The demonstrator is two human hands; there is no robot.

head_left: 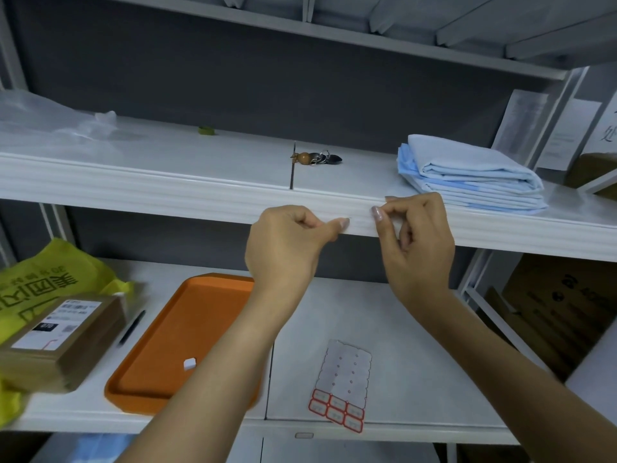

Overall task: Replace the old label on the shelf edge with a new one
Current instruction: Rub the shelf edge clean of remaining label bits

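We see a white ridged shelf edge (133,192) with a smooth, glossy finish, perhaps painted metal. The orange rectangular plastic tray (187,329) looks smooth, the folded pale-blue cloth stack (467,168) soft and matt, the brown cardboard box (46,365) dull, the white paper label sheet (344,372) faintly shiny.

Both hands meet at the white shelf edge (200,198). The left hand (287,248) has curled fingers and presses its thumb flat on the edge's front. The right hand (417,242), just beside it, pinches the edge, thumb on the front and forefinger on the top lip. Whether a label lies between the thumbs cannot be told. Above sit keys (317,158) and folded blue cloths (467,172). On the lower shelf (417,345) lie a label sheet (344,385), an orange tray (173,329) holding a white scrap (189,363), a pen (132,329), and a box (56,339).
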